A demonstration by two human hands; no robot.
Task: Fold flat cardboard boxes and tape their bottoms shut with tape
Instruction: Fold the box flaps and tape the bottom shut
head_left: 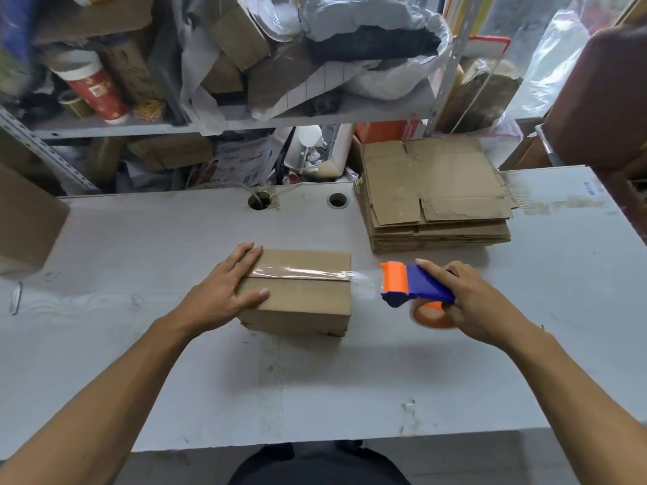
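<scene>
A folded brown cardboard box [308, 299] stands on the white table [315, 379], flaps up. A strip of clear tape [304, 273] runs along its centre seam and stretches past the right edge to an orange and blue tape dispenser [409, 285]. My left hand [227, 292] lies flat with straight fingers on the box's left end, pressing it down. My right hand [479, 306] grips the dispenser just right of the box, index finger laid along its blue top. An orange tape roll [430, 315] shows beneath the dispenser.
A stack of flat cardboard boxes [434, 197] lies at the back right of the table. Two round cable holes [259, 200] sit near the far edge. Another brown box [28, 218] stands at far left. Cluttered shelves [224, 126] rise behind the table.
</scene>
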